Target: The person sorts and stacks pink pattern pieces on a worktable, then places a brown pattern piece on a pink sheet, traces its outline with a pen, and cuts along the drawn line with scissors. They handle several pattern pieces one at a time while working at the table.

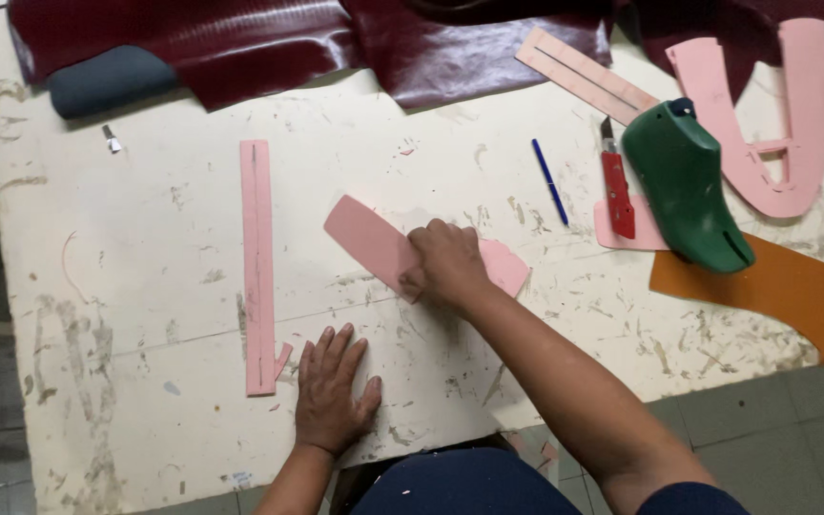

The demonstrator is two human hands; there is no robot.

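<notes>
My right hand [445,262] presses down, fingers curled, on a pink paper pattern piece [369,238] that lies flat in the middle of the scratched white table [145,286]. Part of the pattern shows on each side of the hand. My left hand [334,386] rests flat on the bare tabletop near the front edge, fingers spread, holding nothing. A long narrow pink strip [258,262] lies just left of both hands, running front to back.
Dark red leather [269,43] lies across the back. At right are a blue pen [549,180], a red utility knife [616,186], a green shoe last [689,186], a pink U-shaped pattern [774,114], another pink strip [584,74] and an orange piece [793,291].
</notes>
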